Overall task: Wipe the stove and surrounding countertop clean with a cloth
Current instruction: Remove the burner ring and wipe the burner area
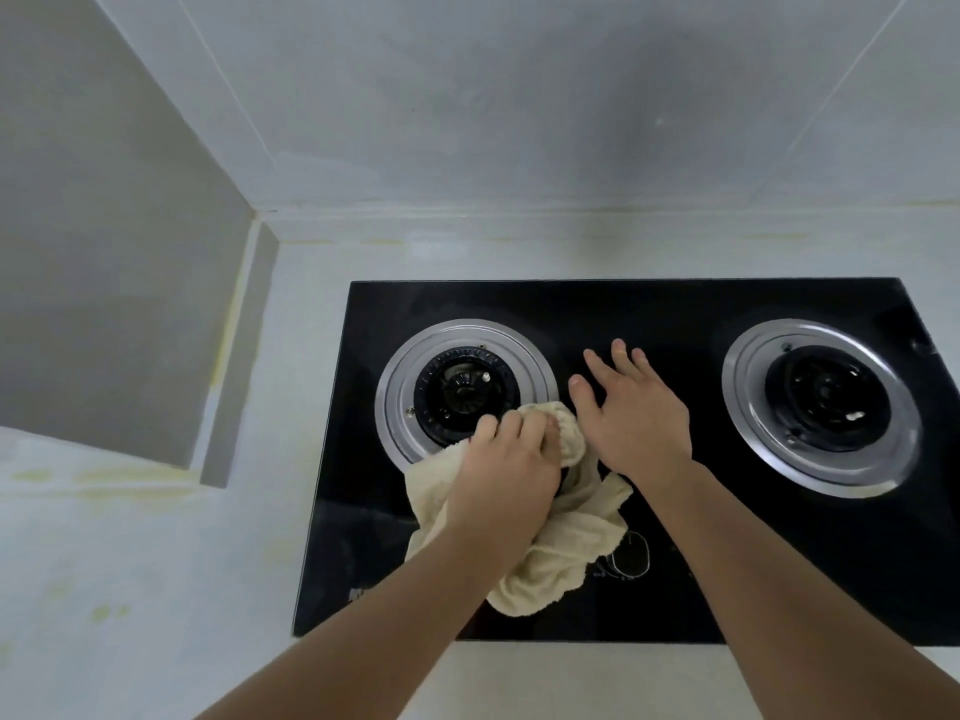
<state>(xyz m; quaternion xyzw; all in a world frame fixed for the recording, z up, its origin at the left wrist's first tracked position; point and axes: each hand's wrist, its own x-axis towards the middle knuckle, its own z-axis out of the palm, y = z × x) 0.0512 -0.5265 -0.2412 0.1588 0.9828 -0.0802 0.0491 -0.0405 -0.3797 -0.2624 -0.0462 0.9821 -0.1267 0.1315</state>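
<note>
Stove (691, 589): glossy black glass top. Left burner ring (400, 402) and right burner ring (748, 371): smooth, brushed-looking metal. Cloth (561, 558), at the left ring's near edge: cream terry fabric, nubbly and matt. Countertop (156, 589) around the stove: pale, smooth, yellow-stained.

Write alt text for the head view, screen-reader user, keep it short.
A person's left hand grips a cream cloth against the left burner of a black glass stove, while the right hand rests open on the glass between the two burners. Pale countertop around it shows yellowish stains.
</note>
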